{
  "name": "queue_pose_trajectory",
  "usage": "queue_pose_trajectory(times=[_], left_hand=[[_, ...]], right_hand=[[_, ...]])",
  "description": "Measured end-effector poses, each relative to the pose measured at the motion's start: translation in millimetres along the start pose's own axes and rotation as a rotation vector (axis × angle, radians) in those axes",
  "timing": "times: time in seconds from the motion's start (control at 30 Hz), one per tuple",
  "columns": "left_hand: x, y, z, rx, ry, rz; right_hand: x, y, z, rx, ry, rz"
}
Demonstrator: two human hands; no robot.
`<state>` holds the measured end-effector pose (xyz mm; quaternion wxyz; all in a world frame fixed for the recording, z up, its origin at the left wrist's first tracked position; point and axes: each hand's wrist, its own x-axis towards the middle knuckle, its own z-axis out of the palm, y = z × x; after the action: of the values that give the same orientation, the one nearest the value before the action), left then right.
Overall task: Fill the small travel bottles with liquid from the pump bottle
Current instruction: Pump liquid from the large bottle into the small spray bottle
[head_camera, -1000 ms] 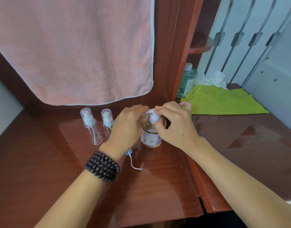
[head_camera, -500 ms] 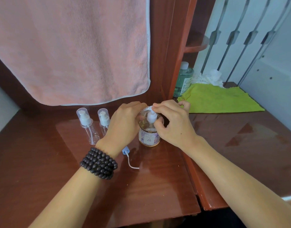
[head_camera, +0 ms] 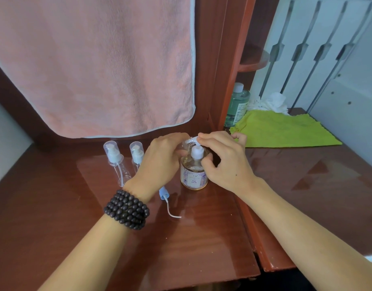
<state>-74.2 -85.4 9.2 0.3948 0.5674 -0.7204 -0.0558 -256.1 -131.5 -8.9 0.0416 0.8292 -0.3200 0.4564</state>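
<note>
The round clear pump bottle (head_camera: 194, 174) with golden liquid and a purple label stands on the shiny red-brown wooden table (head_camera: 191, 238), right in the middle. It has a white pump top (head_camera: 196, 152). The liquid comes up near the shoulder, so the bottle is probably heavy and will stay put. It looks hard and smooth, maybe glass, so it could slip in wet fingers and break if it falls. The best place to hold it is around its fat belly, and to press on the flat pump head.

The left hand (head_camera: 159, 162) curls close around the left side of the bottle near the neck. I cannot tell if it holds a small bottle there, because the hand hides that spot. The right hand (head_camera: 225, 162) has its fingers bent over the pump top, with the fingertips pinching a small white ridged piece (head_camera: 191, 141) just above the pump.

Left of the hands stand two small clear travel bottles (head_camera: 115, 162) with white pumps under clear caps. They look empty, light and easy to tip over. A little blue pump piece (head_camera: 163, 193) with a thin white tube lies on the table near the left wrist, which wears a dark bead bracelet (head_camera: 127, 208).

Behind hangs a big pink towel (head_camera: 92, 66). To the right lie a bright green cloth (head_camera: 283, 131) and a green bottle (head_camera: 236, 106).
</note>
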Motion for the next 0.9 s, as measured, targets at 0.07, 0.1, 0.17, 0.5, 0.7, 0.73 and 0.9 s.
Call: queue_pose_trajectory(times=[0.07,0.1,0.17,0.5,0.7,0.73,0.9], left_hand=[[-0.7,-1.6,2.6,-0.005,0.002,0.006],[-1.2,-2.1,4.4,-0.006,0.002,0.003],[-3.0,-1.8,7.5,0.001,0.008,-0.011],[3.8,-2.8,-1.0,-0.010,0.018,-0.034],[-2.5,-4.3,6.8,-0.016,0.010,-0.038],[-3.7,-4.2,7.5,-0.017,0.015,-0.038],[-1.1,-1.6,3.4,-0.022,0.023,-0.019]], right_hand=[[-0.1,-0.3,1.1,-0.012,-0.007,0.018],[-0.4,-0.3,1.8,-0.013,-0.014,0.027],[-0.8,-0.8,3.1,-0.004,-0.028,0.042],[-1.5,-1.1,1.2,0.039,-0.021,0.044],[-0.3,-1.7,2.9,0.012,-0.021,0.051],[0.0,-1.9,3.7,0.014,-0.031,0.057],[-1.0,-1.7,1.8,0.017,-0.020,0.046]])
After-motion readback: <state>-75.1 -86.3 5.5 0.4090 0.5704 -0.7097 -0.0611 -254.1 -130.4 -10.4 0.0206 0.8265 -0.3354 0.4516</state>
